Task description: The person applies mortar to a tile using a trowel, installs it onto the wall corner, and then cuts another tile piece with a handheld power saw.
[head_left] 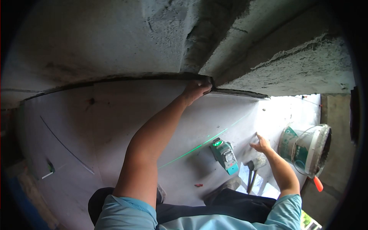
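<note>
Raw concrete (96,42) fills the upper view; a pale surface (126,111) lies below it, with a dark gap (134,78) running between the 2. The step in hand reads, by judgement, as left-hand contact at this joint, where the gap reaches a corner of the concrete. That contact spot is the focus of work: upper middle, just above centre.

Left forearm (161,119): long reach, up and slightly right, elbow a little bent. Right forearm (281,168): shorter reach, angled up and left, elbow more bent.

Left hand (197,91): fingers bent at the edge, tips lost in shadow; cannot tell whether anything is gripped. Right hand (261,144): fingers apart, nothing seen in its grasp, low by the pale surface; contact uncertain. Judgement: shifting the left hand would call for working by feel, the fingertips being hidden, and the right hand seems placed as a prop.

Bucket (303,155) just right of the right hand, mouth facing right; an orange handle (318,184) shows beside its rim. Laser level (225,155) stands between the 2 arms, near its green line (191,150). A dark-handled tool (256,165) lies below the right hand. Smallest noted: 1 red piece (198,185), left of the shoe (226,188).
</note>
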The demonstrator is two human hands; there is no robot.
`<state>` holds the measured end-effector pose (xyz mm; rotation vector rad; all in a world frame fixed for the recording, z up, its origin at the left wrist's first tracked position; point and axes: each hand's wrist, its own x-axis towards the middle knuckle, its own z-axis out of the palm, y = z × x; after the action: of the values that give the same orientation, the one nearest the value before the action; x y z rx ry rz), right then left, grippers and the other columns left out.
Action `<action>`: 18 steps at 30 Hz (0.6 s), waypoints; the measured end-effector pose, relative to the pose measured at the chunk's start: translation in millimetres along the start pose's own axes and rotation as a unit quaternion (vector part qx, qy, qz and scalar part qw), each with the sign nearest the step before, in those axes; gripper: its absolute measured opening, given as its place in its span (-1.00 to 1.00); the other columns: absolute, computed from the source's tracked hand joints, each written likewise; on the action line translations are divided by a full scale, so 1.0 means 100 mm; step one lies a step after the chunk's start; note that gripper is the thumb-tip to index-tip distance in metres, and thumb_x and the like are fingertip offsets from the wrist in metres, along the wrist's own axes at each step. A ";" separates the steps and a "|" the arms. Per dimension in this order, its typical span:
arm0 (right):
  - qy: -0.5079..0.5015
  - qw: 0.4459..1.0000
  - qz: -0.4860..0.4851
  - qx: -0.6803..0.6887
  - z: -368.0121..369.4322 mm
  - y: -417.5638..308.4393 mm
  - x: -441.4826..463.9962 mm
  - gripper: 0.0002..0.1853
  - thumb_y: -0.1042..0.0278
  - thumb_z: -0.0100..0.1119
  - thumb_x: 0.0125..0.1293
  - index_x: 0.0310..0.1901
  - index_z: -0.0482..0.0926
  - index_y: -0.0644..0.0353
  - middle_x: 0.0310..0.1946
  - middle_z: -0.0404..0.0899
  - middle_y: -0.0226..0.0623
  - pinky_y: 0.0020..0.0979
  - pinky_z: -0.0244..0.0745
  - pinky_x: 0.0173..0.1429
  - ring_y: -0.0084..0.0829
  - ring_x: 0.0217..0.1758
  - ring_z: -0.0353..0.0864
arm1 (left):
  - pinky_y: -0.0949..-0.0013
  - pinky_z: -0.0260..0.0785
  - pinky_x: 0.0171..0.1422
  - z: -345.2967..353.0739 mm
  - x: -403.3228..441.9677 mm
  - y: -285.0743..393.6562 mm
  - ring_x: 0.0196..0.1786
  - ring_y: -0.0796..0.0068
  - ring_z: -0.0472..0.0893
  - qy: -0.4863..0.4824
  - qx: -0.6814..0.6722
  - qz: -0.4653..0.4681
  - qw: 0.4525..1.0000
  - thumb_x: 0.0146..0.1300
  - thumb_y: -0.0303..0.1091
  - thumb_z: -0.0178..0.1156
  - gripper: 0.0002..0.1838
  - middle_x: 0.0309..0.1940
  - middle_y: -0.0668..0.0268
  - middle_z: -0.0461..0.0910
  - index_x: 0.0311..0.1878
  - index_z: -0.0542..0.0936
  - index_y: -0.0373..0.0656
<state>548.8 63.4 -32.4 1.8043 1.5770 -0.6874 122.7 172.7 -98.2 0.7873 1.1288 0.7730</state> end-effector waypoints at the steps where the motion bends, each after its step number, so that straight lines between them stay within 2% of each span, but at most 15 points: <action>1: 0.001 1.000 0.001 -0.005 -0.02 -0.01 -0.01 -0.03 -0.07 0.38 0.08 0.43 0.22 0.31 0.37 0.32 0.12 -0.19 0.21 0.50 -0.01 0.44 0.30 | 0.29 0.40 0.09 0.01 -0.01 0.02 0.00 0.56 0.52 0.001 -0.006 -0.008 1.000 0.31 -0.08 0.28 -0.65 -0.11 0.39 0.59 -0.02 0.63 -0.14; 6: -0.007 1.000 -0.004 0.010 0.04 0.06 0.02 -0.03 -0.08 0.35 0.09 0.44 0.20 0.31 0.36 0.32 0.12 -0.19 0.22 0.49 -0.02 0.44 0.31 | 0.11 0.35 0.33 0.01 -0.07 0.09 0.16 0.38 0.50 0.005 -0.021 -0.038 0.999 0.34 -0.06 0.26 -0.52 0.06 0.28 0.56 0.14 0.57 -0.24; 9: -0.008 1.000 -0.005 0.008 0.04 0.05 0.03 -0.02 -0.08 0.33 0.09 0.44 0.18 0.32 0.36 0.33 0.12 -0.20 0.23 0.48 -0.02 0.44 0.32 | 0.06 0.32 0.38 -0.02 -0.06 0.14 0.22 0.30 0.49 -0.008 -0.001 -0.045 0.999 0.34 -0.07 0.25 -0.48 0.13 0.20 0.53 0.17 0.55 -0.29; 14: -0.004 1.000 -0.005 -0.022 0.07 0.06 0.06 0.00 -0.13 0.30 0.12 0.47 0.13 0.28 0.35 0.36 0.06 -0.25 0.27 0.45 -0.10 0.42 0.36 | 0.09 0.38 0.33 -0.01 -0.06 0.18 0.23 0.26 0.49 0.006 -0.004 -0.058 0.998 0.34 -0.09 0.26 -0.48 0.15 0.15 0.53 0.19 0.54 -0.31; 18: -0.008 1.000 0.003 -0.028 0.07 0.04 0.07 -0.01 -0.13 0.30 0.12 0.47 0.13 0.29 0.34 0.37 0.07 -0.24 0.27 0.45 -0.09 0.42 0.36 | 0.10 0.41 0.30 -0.03 -0.04 0.19 0.20 0.25 0.53 0.003 0.022 -0.056 0.998 0.33 -0.10 0.26 -0.50 0.13 0.15 0.55 0.17 0.55 -0.30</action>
<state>554.3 62.8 -41.4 1.7583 1.5646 -0.6479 116.7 179.4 -80.9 0.7521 1.1880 0.6581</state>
